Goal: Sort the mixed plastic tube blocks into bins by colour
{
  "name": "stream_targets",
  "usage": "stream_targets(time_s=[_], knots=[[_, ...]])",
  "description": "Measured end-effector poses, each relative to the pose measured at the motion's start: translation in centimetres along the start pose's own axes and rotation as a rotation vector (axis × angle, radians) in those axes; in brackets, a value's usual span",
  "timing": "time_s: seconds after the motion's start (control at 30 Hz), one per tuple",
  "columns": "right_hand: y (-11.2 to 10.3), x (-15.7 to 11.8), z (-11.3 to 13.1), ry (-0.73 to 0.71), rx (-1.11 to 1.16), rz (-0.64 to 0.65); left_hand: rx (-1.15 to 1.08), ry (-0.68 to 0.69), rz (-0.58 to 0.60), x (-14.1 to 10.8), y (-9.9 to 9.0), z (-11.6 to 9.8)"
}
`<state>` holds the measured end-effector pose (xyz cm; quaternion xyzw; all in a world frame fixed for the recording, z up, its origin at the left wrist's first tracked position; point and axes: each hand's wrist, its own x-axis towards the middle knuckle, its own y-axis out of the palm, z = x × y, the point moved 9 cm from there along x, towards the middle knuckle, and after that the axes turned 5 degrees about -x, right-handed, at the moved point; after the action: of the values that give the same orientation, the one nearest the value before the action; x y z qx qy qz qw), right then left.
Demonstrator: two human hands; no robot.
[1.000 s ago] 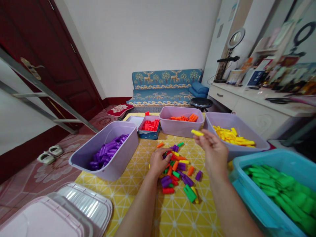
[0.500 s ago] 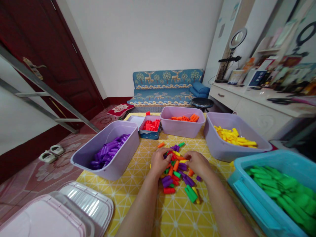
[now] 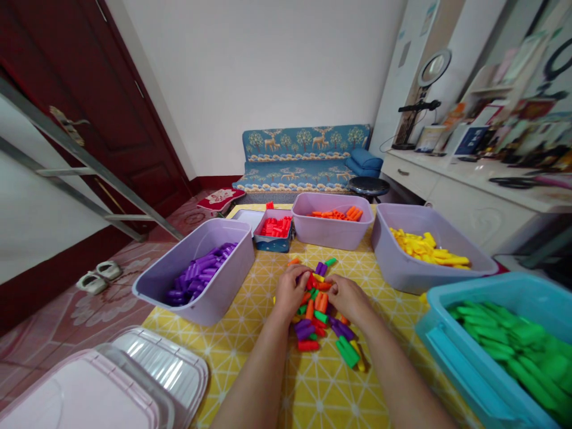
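Note:
A loose pile of small tube-shaped plastic pieces in mixed colours lies on the yellow patterned tablecloth [image 3: 308,393]. At the pile's left edge my left hand [image 3: 289,291] has its fingers curled, thumb and forefinger closed on a red plastic piece [image 3: 311,281]. My right hand [image 3: 351,297] comes in from the other side, pinching the end of an orange plastic piece [image 3: 324,286]. Nearer to me lie a green piece [image 3: 347,353], a purple piece [image 3: 304,329] and a red piece [image 3: 308,345]. Some pieces under the hands are hidden.
Around the pile stand a tub of purple pieces [image 3: 241,280], a small box of red ones [image 3: 273,245], a tub of orange ones [image 3: 330,237], a tub of yellow ones [image 3: 397,277] and a blue tub of green ones [image 3: 451,351]. Plastic lids [image 3: 80,393] lie front left.
My right hand has moved slightly left, onto the orange piece. My left hand stays at the pile's left edge. The view has shifted a little.

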<state>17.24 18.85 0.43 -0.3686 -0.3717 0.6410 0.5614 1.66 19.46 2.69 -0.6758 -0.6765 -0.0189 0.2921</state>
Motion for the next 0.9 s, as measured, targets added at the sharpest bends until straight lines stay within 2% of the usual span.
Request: stream_targets(time_s=[0.23, 0.37, 0.47, 0.57, 0.63, 0.73, 0.83, 0.9], knots=[[-0.6, -0.9, 0.9, -0.019, -0.119, 0.082, 0.031, -0.013, 0.039, 0.3, -0.2, -0.9], [-0.8, -1.0, 0.4, 0.037, -0.111, 0.063, 0.14, -0.11, 0.058, 0.3, -2.7, -1.2], [-0.8, -0.9, 0.5, 0.042, -0.098, 0.061, 0.306, -0.203, 0.184, -0.6, -4.7, -1.2], [-0.9, -0.8, 0.6, 0.028, -0.098, 0.061, 0.44, -0.242, 0.347, -2.1, -5.1, -1.3], [-0.9, -0.8, 0.7, 0.025, -0.088, 0.068, 0.466, -0.225, 0.407, -2.9, -4.2, -1.7], [-0.7, -0.7, 0.5, 0.017, -0.044, 0.087, 0.486, -0.2, 0.44, -3.7, -1.5, -2.0], [-0.4, -0.6, 0.4, -0.005, 0.003, 0.093, 0.519, -0.19, 0.444, -3.7, 1.0, -2.1], [-0.4, -0.6, 0.4, -0.024, 0.01, 0.083, 0.516, -0.172, 0.428, -3.3, 2.0, -2.0]])
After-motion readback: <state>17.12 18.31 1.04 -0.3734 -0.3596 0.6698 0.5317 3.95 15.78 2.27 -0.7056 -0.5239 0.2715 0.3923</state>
